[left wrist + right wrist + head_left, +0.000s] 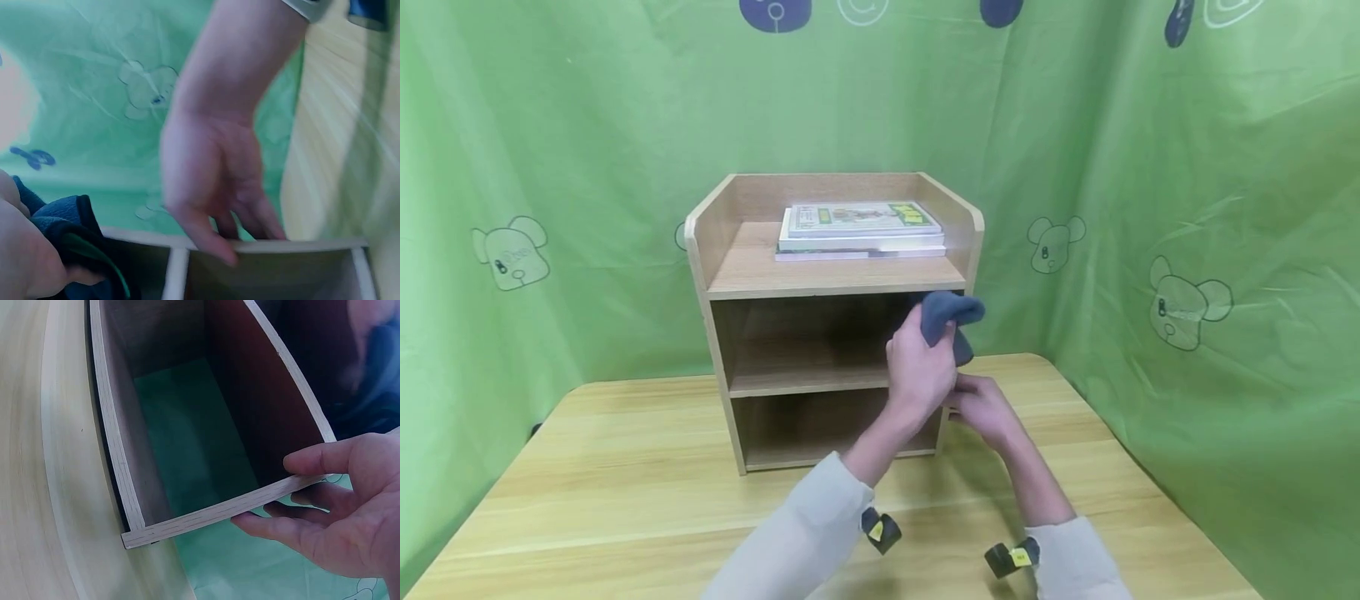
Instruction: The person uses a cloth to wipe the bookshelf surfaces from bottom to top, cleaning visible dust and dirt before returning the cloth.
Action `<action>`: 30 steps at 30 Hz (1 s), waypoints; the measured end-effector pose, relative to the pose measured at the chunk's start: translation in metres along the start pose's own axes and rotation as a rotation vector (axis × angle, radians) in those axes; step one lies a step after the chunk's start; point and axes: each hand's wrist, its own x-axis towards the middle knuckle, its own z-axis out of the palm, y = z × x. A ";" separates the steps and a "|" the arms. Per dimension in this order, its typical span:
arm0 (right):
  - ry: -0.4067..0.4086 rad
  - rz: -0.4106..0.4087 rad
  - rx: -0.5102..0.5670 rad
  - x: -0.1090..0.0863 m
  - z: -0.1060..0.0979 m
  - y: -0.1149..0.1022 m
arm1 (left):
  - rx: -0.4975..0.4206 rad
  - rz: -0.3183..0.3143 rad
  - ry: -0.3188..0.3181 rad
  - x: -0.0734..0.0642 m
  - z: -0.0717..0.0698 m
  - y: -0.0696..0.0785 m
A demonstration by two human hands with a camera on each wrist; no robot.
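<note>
Holding the folded, dark blue-grey fabric cloth (pixel 947 312): left hand (pixel 922 367), fingers curled closed round its lower part.
Cloth position: up and right of the left fingers, just before the right front edge of the pale wood-grain, three-level shelf unit (pixel 835 292) — contact unclear.
Long axis: cannot tell; the fabric is bunched.
Nearer hand: left; the right hand (pixel 987 408) sits just below.
Right fingers: nearly closed — thumb inside, fingertips outside, pinching the unit's side panel (pixel 212 514).
Top tray (pixel 747 250): one stack of thin, pale-covered books (pixel 861 231).
Middle compartment (pixel 797 346): right end hidden by left hand and cloth.
</note>
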 end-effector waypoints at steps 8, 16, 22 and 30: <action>0.001 -0.069 0.038 -0.001 -0.001 0.002 | 0.032 0.098 -0.052 -0.010 -0.006 0.010; 0.031 -0.042 -0.025 0.000 0.000 0.000 | 0.178 0.151 -0.145 -0.001 -0.007 0.006; 0.036 0.030 -0.043 0.000 0.000 -0.004 | 0.490 0.266 -0.221 0.013 -0.008 0.007; 0.019 0.018 -0.065 -0.001 0.000 -0.004 | 0.786 0.368 -0.305 0.019 -0.015 0.008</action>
